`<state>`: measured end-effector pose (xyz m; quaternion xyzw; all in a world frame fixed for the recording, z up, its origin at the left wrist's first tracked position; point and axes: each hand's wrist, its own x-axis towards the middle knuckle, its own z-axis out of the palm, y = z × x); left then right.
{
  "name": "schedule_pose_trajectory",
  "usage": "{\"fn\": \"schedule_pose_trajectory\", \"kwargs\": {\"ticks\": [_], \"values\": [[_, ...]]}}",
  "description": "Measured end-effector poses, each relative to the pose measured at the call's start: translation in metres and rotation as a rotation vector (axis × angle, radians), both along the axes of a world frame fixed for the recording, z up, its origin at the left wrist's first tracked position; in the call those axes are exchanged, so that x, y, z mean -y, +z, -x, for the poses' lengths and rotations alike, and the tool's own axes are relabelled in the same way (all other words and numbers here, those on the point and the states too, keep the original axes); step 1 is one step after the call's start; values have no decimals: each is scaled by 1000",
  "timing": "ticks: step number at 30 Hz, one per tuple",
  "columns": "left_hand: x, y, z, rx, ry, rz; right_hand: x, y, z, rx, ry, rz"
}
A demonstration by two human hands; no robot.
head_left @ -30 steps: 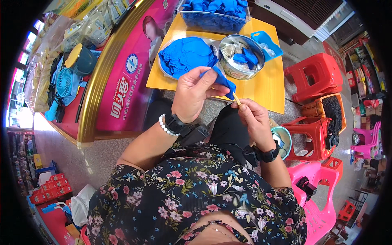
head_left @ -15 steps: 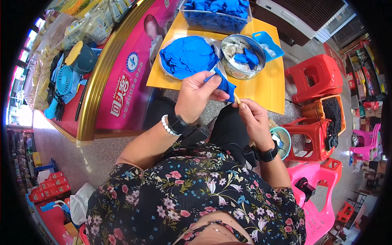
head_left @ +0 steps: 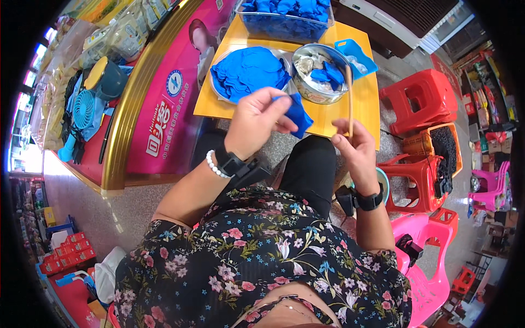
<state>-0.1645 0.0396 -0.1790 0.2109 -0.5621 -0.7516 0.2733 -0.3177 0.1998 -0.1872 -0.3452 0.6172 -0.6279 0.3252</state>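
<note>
My left hand (head_left: 256,121) pinches a small folded piece of blue cloth (head_left: 299,116) over the table's near edge. Upright in my right hand (head_left: 358,153) is a thin wooden stick (head_left: 350,101), gripped near its lower end and apart from the cloth. Just beyond my left hand, a stack of flat blue cloth pieces (head_left: 249,71) lies on a round plate. A round metal tin (head_left: 322,98) to its right holds white or beige material and some blue pieces. The stick's upper end passes in front of the tin's right side.
A clear plastic tub (head_left: 281,28) of blue bundles stands at the back of the yellow table (head_left: 367,117), with a small blue basket (head_left: 373,66) at right. Red stools (head_left: 424,104) and a pink chair (head_left: 432,284) stand to the right. A pink-fronted counter (head_left: 164,109) is at left.
My right hand has moved right, drawing the stick away from the blue cloth and tilting it upright. My left hand keeps the cloth, shifted slightly left.
</note>
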Motion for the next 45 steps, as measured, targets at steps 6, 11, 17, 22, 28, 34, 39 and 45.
{"fn": "schedule_pose_trajectory", "kwargs": {"ticks": [6, 11, 17, 22, 28, 34, 39, 45], "values": [[-7, 4, 6, 154, -93, 205, 26, 6, -14, 47, 113, 16], [3, -7, 1, 116, -78, -49, 25, 13, -14, 264, 215, -125], [17, 2, 4, 133, -8, -259, 26, 1, -8, 256, 95, -127], [11, -26, 10, 142, -53, -92, 32, -5, -6, 191, 116, -133], [33, -46, 4, 198, 76, -62, 42, -34, 26, 425, 51, -124], [64, -67, -4, 422, 220, 641, 66, -41, 76, 591, -140, -43], [73, -77, 6, 634, 246, 1029, 85, -39, 88, 700, -123, -52], [87, -77, 35, 768, 211, 1223, 77, -41, 78, 601, -100, -111]]}}
